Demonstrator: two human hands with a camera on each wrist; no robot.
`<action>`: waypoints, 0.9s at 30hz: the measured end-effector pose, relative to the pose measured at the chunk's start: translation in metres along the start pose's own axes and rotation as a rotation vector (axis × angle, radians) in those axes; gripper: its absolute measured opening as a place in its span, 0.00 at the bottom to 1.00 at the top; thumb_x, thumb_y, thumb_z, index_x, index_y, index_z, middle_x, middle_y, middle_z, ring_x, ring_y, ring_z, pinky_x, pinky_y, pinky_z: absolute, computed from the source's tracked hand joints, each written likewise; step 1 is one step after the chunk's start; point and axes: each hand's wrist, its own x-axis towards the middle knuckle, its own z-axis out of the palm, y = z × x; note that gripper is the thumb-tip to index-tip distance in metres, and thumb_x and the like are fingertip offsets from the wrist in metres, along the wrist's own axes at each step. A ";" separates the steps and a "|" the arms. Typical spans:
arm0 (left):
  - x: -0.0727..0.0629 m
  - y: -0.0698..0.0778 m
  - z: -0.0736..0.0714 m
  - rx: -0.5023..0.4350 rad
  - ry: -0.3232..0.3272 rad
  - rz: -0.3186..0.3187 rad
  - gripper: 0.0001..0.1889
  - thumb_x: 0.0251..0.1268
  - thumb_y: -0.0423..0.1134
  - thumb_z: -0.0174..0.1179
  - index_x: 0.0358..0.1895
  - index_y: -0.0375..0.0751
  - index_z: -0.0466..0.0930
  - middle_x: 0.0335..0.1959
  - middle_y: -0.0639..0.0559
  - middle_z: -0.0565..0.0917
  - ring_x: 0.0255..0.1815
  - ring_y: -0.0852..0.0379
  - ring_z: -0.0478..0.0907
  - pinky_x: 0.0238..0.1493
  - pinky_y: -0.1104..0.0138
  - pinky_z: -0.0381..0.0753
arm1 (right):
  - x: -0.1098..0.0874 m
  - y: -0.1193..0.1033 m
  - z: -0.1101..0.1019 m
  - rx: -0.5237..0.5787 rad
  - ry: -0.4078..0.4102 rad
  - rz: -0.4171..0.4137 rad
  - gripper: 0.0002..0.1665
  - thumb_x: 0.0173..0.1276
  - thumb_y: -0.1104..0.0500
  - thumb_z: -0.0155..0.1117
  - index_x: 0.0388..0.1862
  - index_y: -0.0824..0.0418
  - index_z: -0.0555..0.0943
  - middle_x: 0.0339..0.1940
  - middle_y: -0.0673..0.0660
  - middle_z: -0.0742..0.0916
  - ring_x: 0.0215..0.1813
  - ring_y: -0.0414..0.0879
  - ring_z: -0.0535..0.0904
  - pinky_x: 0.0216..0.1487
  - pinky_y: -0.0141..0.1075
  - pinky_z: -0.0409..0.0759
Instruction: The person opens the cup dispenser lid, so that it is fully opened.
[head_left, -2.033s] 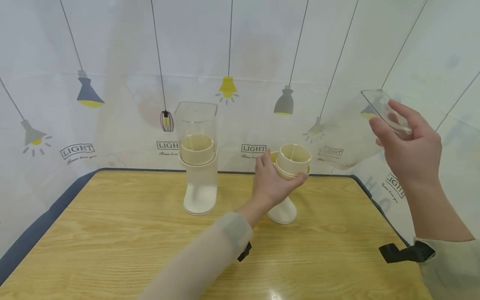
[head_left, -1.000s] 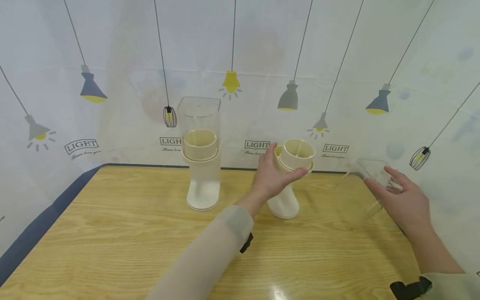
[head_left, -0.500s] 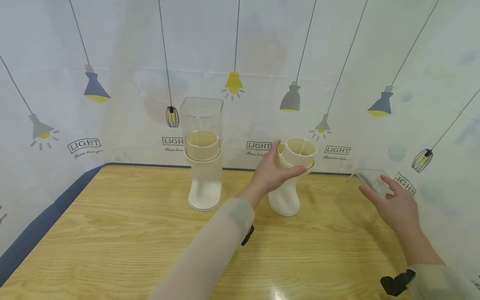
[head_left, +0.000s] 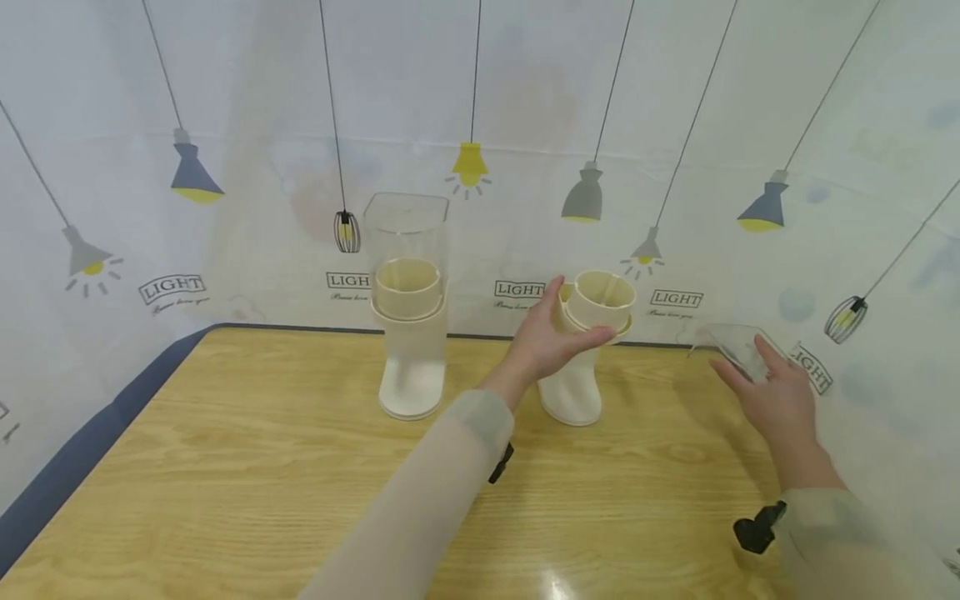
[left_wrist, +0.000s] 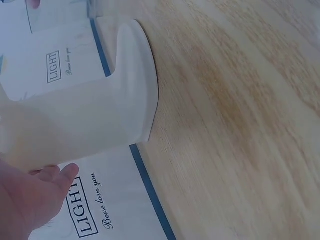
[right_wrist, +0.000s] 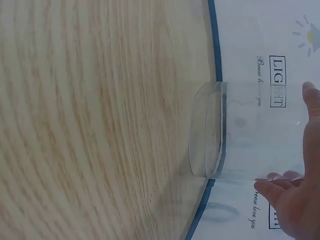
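My left hand (head_left: pixel 543 337) grips a cream plastic stand (head_left: pixel 572 400) just below its round cup-like top, thumb along the front. This stand has a curved foot on the table, and in the left wrist view the fingers (left_wrist: pixel 65 177) lie against its upper part. To the right, my right hand (head_left: pixel 776 400) holds a clear plastic container (head_left: pixel 738 346) by its upper part, thumb and fingers on opposite sides. The container's lower end (right_wrist: pixel 205 132) is close over the table in the right wrist view. Its see-through walls are faint in the head view.
A second cream stand (head_left: pixel 412 375) stands to the left, a clear container (head_left: pixel 407 229) fitted over its round top. The wooden table (head_left: pixel 262 467) has a dark blue edge. Behind it hangs a white cloth (head_left: pixel 517 92) printed with lamps.
My right hand has lowered the clear container from high at the right to close over the table, then shifted slightly left. My left hand keeps its grip on the stand.
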 end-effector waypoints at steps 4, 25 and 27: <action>0.001 -0.001 0.001 -0.003 -0.009 -0.010 0.65 0.46 0.75 0.76 0.86 0.77 0.43 0.88 0.52 0.59 0.86 0.43 0.61 0.81 0.40 0.66 | 0.007 0.002 0.006 -0.024 0.006 0.027 0.64 0.71 0.19 0.54 0.90 0.48 0.40 0.83 0.86 0.45 0.80 0.87 0.48 0.74 0.80 0.57; 0.006 -0.003 0.001 -0.017 0.007 0.004 0.66 0.45 0.75 0.77 0.87 0.73 0.46 0.85 0.52 0.63 0.82 0.43 0.66 0.79 0.41 0.69 | 0.014 -0.006 0.010 -0.058 0.012 0.022 0.68 0.70 0.19 0.56 0.91 0.51 0.38 0.83 0.86 0.48 0.77 0.89 0.54 0.71 0.81 0.60; 0.006 -0.003 0.002 -0.018 0.007 -0.001 0.66 0.44 0.75 0.77 0.86 0.75 0.45 0.85 0.52 0.63 0.82 0.43 0.66 0.79 0.41 0.69 | 0.015 -0.004 0.010 -0.060 0.011 0.016 0.68 0.70 0.19 0.55 0.91 0.51 0.38 0.82 0.86 0.48 0.77 0.89 0.54 0.71 0.81 0.61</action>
